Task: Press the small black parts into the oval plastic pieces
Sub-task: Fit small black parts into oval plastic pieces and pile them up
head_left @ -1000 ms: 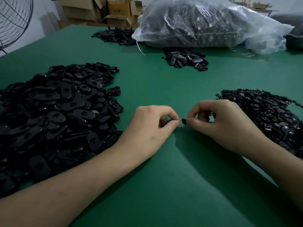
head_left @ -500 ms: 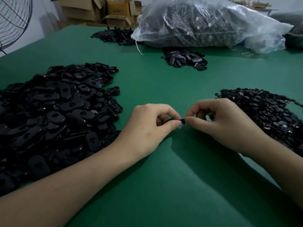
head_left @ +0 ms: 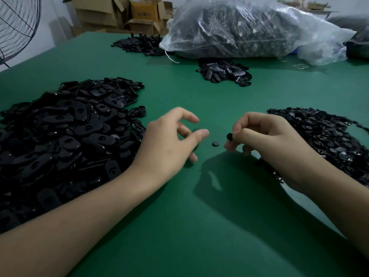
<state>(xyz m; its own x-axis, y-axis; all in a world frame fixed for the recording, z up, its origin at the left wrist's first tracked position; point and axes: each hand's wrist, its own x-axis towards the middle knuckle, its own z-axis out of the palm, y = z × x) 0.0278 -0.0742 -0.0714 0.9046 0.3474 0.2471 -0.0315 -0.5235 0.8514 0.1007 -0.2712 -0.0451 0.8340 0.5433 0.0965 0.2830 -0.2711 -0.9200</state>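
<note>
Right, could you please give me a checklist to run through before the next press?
1. Part in hand: ok, the right hand pinches a small black part.
2. Oval piece in grip: cannot tell, the left hand is blurred, fingers spread.
3. Part lined up with piece: not ok, the hands are apart.
4. Stray parts: not ok, a loose black disc sits between the hands.
5. Supply: ok, the pile of oval pieces is by the left hand, the pile of small parts by the right.
</note>
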